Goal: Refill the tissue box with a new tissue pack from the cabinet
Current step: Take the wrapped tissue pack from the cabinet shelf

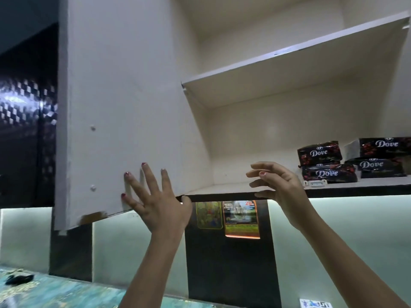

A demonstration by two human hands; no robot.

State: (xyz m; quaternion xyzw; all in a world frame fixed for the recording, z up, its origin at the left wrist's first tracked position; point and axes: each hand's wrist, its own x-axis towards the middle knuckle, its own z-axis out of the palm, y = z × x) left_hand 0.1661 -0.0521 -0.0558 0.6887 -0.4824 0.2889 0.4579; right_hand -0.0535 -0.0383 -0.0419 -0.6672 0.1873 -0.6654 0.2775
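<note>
The wall cabinet stands open, its white door [115, 107] swung out to the left. My left hand [155, 201] lies flat against the door's lower inside face, fingers spread, thumb at the cabinet's bottom corner. My right hand [275, 185] hovers at the front edge of the bottom shelf [222, 188], fingers curled and apart, holding nothing. Several black Dove tissue packs [329, 162] lie stacked at the right end of that shelf, well to the right of my right hand. The tissue box is not in view.
An upper shelf [289, 61] crosses the cabinet above with nothing visible on it. A small white clip-like part [314, 182] sits on the shelf in front of the packs. Stickers [241, 218] hang on the dark wall strip below. A teal patterned countertop [66, 292] lies at the bottom left.
</note>
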